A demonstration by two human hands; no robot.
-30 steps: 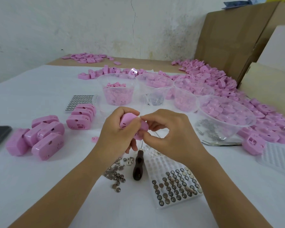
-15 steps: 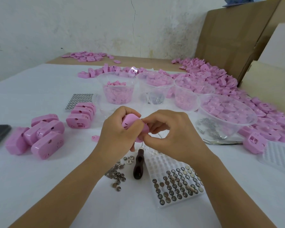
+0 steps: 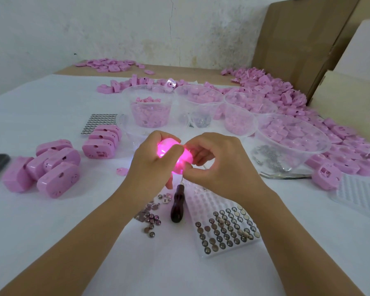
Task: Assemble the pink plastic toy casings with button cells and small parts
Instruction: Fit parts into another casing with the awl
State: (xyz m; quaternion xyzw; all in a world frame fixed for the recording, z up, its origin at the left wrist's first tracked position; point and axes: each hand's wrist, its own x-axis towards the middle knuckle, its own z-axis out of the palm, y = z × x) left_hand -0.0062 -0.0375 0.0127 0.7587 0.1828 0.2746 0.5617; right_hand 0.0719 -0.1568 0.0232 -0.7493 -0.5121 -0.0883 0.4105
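Your left hand [image 3: 152, 167] and right hand [image 3: 222, 167] clasp the glowing pink casing [image 3: 168, 147]; screwdriver [image 3: 176, 208] and button-cell tray [image 3: 203, 199] below, tubs [image 3: 135, 99] of pink parts [image 3: 151, 116] above.

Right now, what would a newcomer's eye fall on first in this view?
The pink casing glowing bright magenta at the centre, gripped by the left hand and pinched by the right hand. Next come the heap of pink casings along the right side and the tray of button cells beside the right forearm.
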